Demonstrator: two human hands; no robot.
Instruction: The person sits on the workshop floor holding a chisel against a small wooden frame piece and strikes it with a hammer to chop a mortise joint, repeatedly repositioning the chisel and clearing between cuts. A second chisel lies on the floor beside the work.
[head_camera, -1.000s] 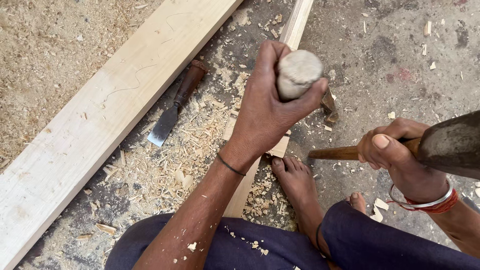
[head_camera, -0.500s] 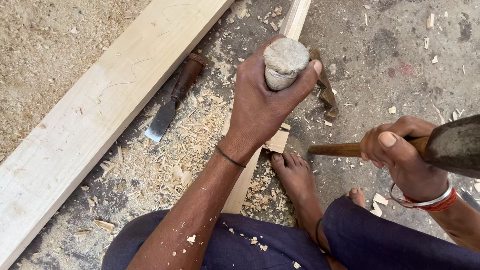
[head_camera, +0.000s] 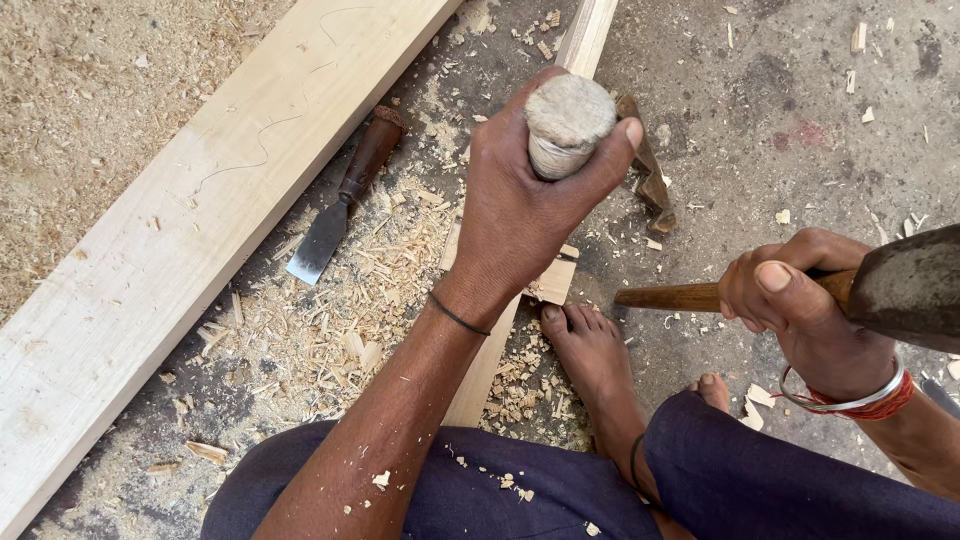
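My left hand (head_camera: 530, 215) is wrapped around the pale, worn wooden handle (head_camera: 567, 120) of a chisel held upright over a narrow wooden strip (head_camera: 590, 25); the blade is hidden under the hand. Off to the right, my right hand (head_camera: 800, 300) grips the brown wooden handle (head_camera: 665, 297) of a hammer, whose dark metal head (head_camera: 915, 285) is raised at the frame's right edge. My bare foot (head_camera: 590, 350) rests beside the strip.
A wide pale plank (head_camera: 200, 230) runs diagonally at the left. A second chisel (head_camera: 345, 195) with a dark handle lies between plank and strip among wood shavings (head_camera: 340, 310). A dark wood scrap (head_camera: 650, 180) lies right of the strip on the concrete floor.
My left hand with the chisel has shifted slightly left and up along the strip. The right hand with the hammer has stayed raised in about the same place.
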